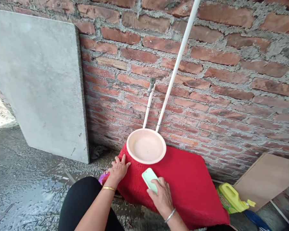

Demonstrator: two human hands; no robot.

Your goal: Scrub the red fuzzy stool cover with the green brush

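Observation:
A red cloth [183, 179] is spread over a low support, its front edge hanging down. On its left part my left hand [118, 169] lies with the fingers spread, pressing the fabric. My right hand [162, 195] is closed around a pale green scrub brush [149, 177], held against the middle of the cloth; its underside is hidden. Just beyond both hands, a round pale pink basin [148, 147] sits at the back of the cloth. The water inside it, if any, is hard to make out.
A brick wall [221, 99] rises behind, with a white pipe [178, 61] and a tap [151, 85] above the basin. A grey slab [43, 83] leans at left over wet ground [36, 192]. At right stand a yellow-green jug [232, 199] and a brown board [269, 176].

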